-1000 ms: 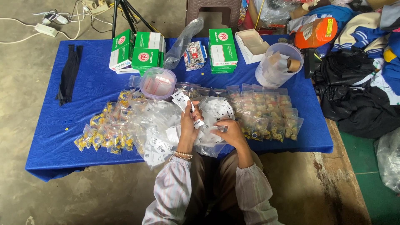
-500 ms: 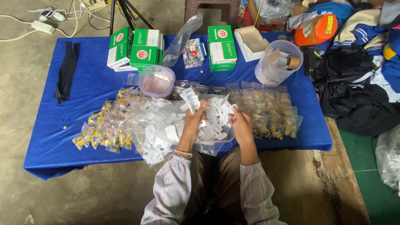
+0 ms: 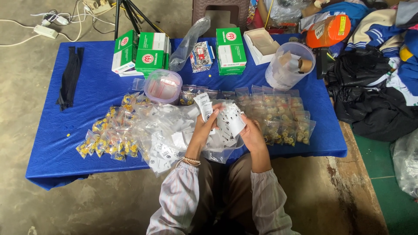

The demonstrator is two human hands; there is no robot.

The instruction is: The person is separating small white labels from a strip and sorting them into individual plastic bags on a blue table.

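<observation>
My left hand (image 3: 203,129) holds a small white printed label slip (image 3: 203,107) upright above a heap of clear plastic bags and white slips (image 3: 167,135). My right hand (image 3: 251,132) grips a white perforated sheet of labels (image 3: 230,120), its edge curled. Both hands are close together over the front middle of the blue-covered table (image 3: 56,148). To the left lie small bags with yellow and coloured pieces (image 3: 111,137). On the right lies a group of filled clear bags (image 3: 283,117).
A lidded round clear tub (image 3: 163,85) stands behind the heap. Green and white boxes (image 3: 141,53) and another green box (image 3: 230,50) stand at the back, with a clear bucket of paper rolls (image 3: 289,65). A black strap (image 3: 69,76) lies at left. Dark clothes (image 3: 374,95) pile at right.
Both hands have risen from the heap. The left hand has lifted a label slip and the right hand has brought the perforated sheet up beside it.
</observation>
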